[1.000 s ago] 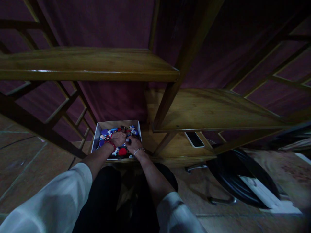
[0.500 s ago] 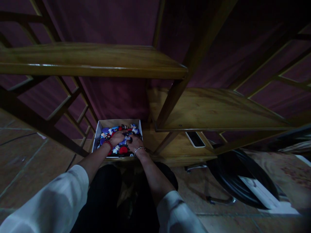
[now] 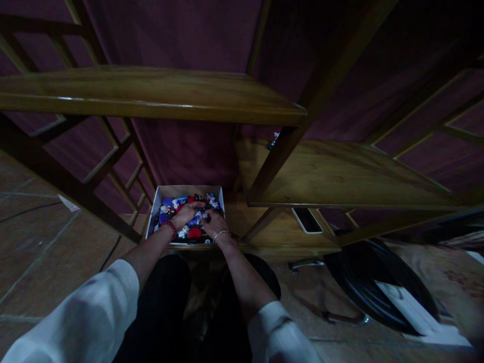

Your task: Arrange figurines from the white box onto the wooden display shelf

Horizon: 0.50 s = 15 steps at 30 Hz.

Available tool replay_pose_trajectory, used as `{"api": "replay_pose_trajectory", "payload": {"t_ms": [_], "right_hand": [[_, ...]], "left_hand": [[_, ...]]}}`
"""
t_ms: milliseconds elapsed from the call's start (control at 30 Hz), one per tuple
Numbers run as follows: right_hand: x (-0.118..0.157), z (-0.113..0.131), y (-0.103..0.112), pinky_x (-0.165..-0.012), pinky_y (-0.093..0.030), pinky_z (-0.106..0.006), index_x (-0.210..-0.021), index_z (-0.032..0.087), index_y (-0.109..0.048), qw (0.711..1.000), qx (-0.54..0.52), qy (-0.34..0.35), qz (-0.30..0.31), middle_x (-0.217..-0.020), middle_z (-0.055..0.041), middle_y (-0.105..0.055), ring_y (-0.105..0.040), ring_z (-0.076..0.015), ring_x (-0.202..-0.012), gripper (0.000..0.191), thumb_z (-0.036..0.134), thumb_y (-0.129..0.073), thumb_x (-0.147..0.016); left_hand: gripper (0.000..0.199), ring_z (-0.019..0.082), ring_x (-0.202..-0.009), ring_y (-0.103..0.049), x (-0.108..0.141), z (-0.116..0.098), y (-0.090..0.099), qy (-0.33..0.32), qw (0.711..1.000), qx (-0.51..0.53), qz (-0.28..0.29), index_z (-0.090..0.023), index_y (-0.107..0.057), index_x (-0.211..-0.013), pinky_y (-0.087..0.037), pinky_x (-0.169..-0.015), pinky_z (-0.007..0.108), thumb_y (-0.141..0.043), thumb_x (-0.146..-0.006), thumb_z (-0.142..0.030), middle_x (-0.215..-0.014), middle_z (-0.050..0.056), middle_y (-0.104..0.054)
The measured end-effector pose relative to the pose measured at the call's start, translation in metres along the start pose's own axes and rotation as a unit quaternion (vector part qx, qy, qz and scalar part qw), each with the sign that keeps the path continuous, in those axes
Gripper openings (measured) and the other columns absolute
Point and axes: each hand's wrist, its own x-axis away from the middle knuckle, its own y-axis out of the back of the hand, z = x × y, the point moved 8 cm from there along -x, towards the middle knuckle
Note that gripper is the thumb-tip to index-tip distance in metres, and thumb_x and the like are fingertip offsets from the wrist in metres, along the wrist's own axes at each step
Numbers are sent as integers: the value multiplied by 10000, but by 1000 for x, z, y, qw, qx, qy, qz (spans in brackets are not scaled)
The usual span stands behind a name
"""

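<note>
Your pale sleeves [image 3: 94,302] lead down to both hands, set just beside each other inside the open box [image 3: 181,190] on the low wooden shelf [image 3: 282,235]. Your left hand [image 3: 184,215], red beads [image 3: 172,229] at the wrist, lies with fingers extended over the small figurines [image 3: 194,233]. Your right hand [image 3: 215,223] curls among them; whether it grips one cannot be told. A phone [image 3: 307,220] lies further right.

Dim, cool light, white glare along upper-left glossy brown wooden shelf [image 3: 151,89], near-black shadow at upper right, wide-angle stretch toward borders
</note>
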Motion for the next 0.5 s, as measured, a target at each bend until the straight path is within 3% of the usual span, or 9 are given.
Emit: {"api": "replay_pose_trajectory", "payload": {"t_ms": [300, 433, 500], "right_hand": [[1, -1, -3, -757, -412, -242, -955, 219, -565, 1000, -12, 25, 13, -969, -42, -623, -571, -153, -869, 219, 227, -483, -752], [2, -1, -2, -729, -417, -227, -942, 213, -573, 999, -12, 32, 9, -941, -37, -631, -577, -142, -838, 207, 234, -472, -763], [3, 0, -1, -724, -417, -220, -938, 214, -576, 999, -14, 37, 6, -936, -33, -633, -576, -137, -833, 204, 237, -464, -770]], "left_hand": [[454, 122, -1021, -532, 1, 11, -8, -29, 999, -42, 18, -146, -600, -1025, -382, -927, 261, -356, -665, -14, -1050, 19, -628], [460, 129, -1026, -526, 4, 12, -6, -83, 990, -112, -27, -173, -592, -1049, -376, -931, 261, -359, -681, -25, -1078, 12, -611], [459, 141, -1016, -529, 7, 13, 2, -81, 983, -142, -81, -164, -573, -1077, -384, -920, 275, -369, -688, -30, -1086, 33, -604]]}}
